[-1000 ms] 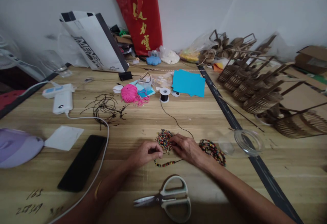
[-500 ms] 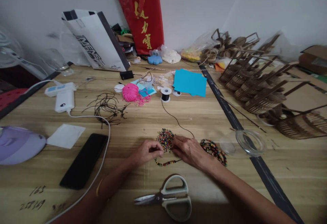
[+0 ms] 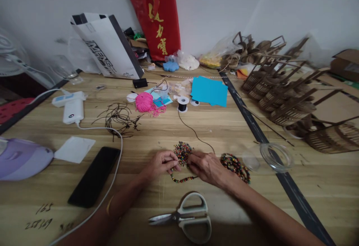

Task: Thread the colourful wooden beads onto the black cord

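My left hand (image 3: 165, 162) is pinched closed at the upper end of a short bead string (image 3: 183, 180), left of a small pile of loose multicoloured beads (image 3: 181, 151). At the pile's right edge, my right hand (image 3: 206, 166) has its fingers bent together and pointing down; whatever lies between the fingertips is hidden. The bead string curves on the table between both hands and passes under the right one. Black cord (image 3: 194, 131) runs from a white spool (image 3: 183, 105) to behind my right hand. Coiled bead strands (image 3: 235, 167) lie beside my right wrist.
Scissors (image 3: 185, 216) lie near the front, and a black phone (image 3: 94, 177) is at left beside a white cable. Cut black cords (image 3: 119, 119), pink yarn (image 3: 144, 102) and blue sheets (image 3: 209, 91) lie farther back. Small woven baskets (image 3: 291, 104) stand at right near a clear ring (image 3: 276, 157).
My left fingers have shifted slightly and curled down at the bead string's end. My right hand stays at the pile with little movement. The whole view has moved slightly.
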`<state>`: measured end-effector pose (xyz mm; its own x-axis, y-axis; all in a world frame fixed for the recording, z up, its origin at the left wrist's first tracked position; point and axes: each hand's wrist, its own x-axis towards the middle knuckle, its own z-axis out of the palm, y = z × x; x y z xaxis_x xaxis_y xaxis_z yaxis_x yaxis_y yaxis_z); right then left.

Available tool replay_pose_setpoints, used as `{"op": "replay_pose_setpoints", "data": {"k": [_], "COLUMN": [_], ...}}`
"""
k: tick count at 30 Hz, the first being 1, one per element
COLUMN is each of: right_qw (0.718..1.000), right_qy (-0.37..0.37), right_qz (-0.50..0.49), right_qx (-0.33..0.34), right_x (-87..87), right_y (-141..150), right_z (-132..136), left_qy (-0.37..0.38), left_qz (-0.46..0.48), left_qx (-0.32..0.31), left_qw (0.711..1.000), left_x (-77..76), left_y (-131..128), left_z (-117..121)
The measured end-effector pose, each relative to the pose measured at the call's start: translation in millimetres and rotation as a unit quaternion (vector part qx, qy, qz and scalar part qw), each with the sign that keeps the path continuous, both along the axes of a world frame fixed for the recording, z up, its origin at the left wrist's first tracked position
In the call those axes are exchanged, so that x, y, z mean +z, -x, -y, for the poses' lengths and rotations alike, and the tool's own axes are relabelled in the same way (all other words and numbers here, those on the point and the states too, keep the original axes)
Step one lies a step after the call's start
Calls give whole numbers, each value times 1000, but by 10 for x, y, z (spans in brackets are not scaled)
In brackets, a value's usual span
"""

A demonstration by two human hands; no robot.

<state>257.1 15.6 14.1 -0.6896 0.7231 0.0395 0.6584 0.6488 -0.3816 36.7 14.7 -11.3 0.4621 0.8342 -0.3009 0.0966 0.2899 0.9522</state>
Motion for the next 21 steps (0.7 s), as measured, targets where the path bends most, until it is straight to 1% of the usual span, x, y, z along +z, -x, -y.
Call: {"op": "replay_pose_setpoints", "data": {"k": [2, 4, 7, 9, 15, 18, 21], "right_qw": [998, 988, 965, 951, 927, 924, 922], "right_qy": [8, 22, 48, 65, 94, 97, 101], "right_qz": [-70, -150, -258, -303, -363, -369, -372], "right_qx": [2, 2, -12, -24, -27, -24, -34], "right_x": [-27, -63, -135, -187, -270, -277, -285], "right_y": [18, 51, 108, 138, 188, 197, 192], "right_z": [3, 17, 58, 90, 136, 126, 116], "left_qy": [1, 0, -1, -5, -50, -70, -74], "left_qz": [0, -3, -9, -13, -29, -39, -46], "left_qx": [0, 0, -10, -21, -41, -47, -52], "left_qw": [1000, 1000, 1000, 1000, 997, 996, 995], "left_x": [-11, -23, -37, -46, -49, -38, -35], "left_y": [3, 9, 19, 20, -3, -7, -2], "left_z": [1, 2, 2, 1, 10, 16, 14]}}
